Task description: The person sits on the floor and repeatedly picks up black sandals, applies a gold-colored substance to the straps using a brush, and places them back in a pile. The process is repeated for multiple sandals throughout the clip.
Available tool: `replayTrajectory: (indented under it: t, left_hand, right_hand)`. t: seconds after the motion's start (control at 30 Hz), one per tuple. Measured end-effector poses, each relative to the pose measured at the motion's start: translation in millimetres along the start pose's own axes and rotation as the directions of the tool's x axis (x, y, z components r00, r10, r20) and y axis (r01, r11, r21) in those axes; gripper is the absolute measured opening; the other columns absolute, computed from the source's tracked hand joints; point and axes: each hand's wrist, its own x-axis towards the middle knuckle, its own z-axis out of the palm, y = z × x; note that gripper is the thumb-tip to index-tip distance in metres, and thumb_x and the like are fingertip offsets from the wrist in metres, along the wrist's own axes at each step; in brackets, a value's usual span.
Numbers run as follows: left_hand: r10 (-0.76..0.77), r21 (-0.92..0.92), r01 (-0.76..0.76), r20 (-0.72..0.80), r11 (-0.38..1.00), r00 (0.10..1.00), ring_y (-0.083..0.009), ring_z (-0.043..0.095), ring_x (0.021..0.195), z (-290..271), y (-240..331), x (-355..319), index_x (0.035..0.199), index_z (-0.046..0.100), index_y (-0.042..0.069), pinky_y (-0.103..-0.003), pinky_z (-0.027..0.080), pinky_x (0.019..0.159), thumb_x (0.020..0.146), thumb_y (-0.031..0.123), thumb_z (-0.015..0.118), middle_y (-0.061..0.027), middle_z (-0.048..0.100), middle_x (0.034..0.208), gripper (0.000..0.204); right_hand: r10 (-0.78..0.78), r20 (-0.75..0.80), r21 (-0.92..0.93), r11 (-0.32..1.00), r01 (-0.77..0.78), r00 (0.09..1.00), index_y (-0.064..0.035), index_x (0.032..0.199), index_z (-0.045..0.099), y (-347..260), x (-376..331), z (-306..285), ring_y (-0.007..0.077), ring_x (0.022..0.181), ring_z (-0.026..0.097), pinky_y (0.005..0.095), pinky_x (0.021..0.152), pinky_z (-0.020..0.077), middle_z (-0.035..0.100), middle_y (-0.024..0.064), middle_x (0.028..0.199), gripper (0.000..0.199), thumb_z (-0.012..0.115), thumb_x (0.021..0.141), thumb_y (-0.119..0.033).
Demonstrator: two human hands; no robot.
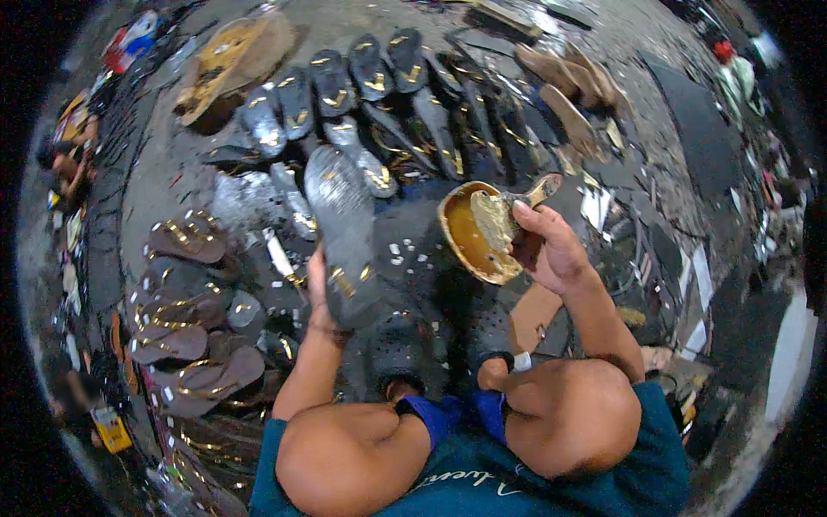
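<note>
My left hand (320, 297) is closed on the near edge of a dark flip-flop sole (343, 215). Its far part looks shiny, and gold trim shows near its heel end. In my right hand (556, 250) is a bowl (457, 226) of amber, glue-like liquid, gripped at its right rim and tilted. A brush (538, 191) lies across that rim, its thick, pale, crusted head inside the bowl. The thumb presses where the brush crosses the rim; the other fingers curl by the bowl's side, partly hidden.
Rows of dark flip-flops (332, 82) with gold trim spread ahead, and brown ones (202, 375) lie at left. Brown soles (573, 77) are piled far right, near a yellowish slab (228, 65). Scraps (599, 207) litter the ground. My black clogs (401, 345) stand between the arms.
</note>
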Motion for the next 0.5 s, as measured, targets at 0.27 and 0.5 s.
replayTrajectory:
  t: [0.27, 0.5]
  left_hand:
    - [0.038, -0.002, -0.038, 0.068, 0.999, 0.997, -0.0242, 0.064, 0.088, 27, -22, 22, 0.113, 0.060, 0.005, -0.038, 0.054, 0.079, 0.097, 0.044, 0.036, -0.0119, 0.065, 0.103, 0.049]
    - [0.173, 0.058, -0.169, -0.075, 0.984, 0.982, -0.0251, 0.066, 0.087, -10, 11, 22, 0.113, 0.060, 0.004, -0.040, 0.055, 0.078, 0.096, 0.044, 0.037, -0.0117, 0.067, 0.102, 0.048]
  right_hand:
    - [-0.587, 0.531, -0.619, 0.225, 0.753, 0.612, -0.0112, 0.104, 0.070, 48, 73, 91, 0.0317, 0.095, 0.064, 0.0366, 0.085, 0.0496, 0.068, 0.0128, 0.101, 0.022, 0.069, 0.083, -0.012]
    - [-0.454, 0.807, -0.402, 0.047, 0.915, 0.378, -0.0137, 0.121, 0.062, 61, 27, 84, 0.0271, 0.088, 0.061, 0.0394, 0.076, 0.0463, 0.066, 0.0070, 0.101, 0.049, 0.069, 0.073, -0.009]
